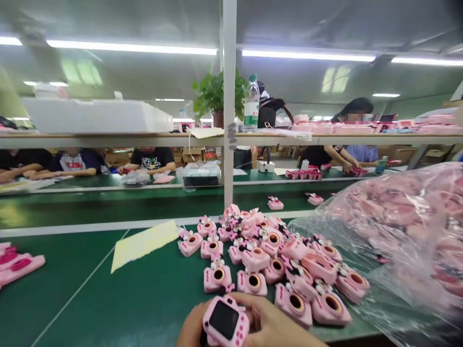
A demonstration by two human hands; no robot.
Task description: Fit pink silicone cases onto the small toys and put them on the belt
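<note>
A pink toy camera (224, 319) is held low in front of me, its dark screen and pink buttons facing up toward me. My left hand (191, 324) wraps its left side, and my right hand (270, 322) grips it from the right; both are closed on it. Just beyond lies a heap of pink camera shells (256, 258) with round lens openings and small cartoon figures on top. One shell (217, 275) sits right behind the held camera. The undersides of my fingers are partly hidden.
A clear plastic bag (408, 231) full of pink parts bulges at the right. A yellow paper sheet (144, 243) lies left of the heap, and more pink pieces (21, 265) rest far left. A white post (228, 106) and shelf (126, 140) stand ahead; co-workers sit beyond.
</note>
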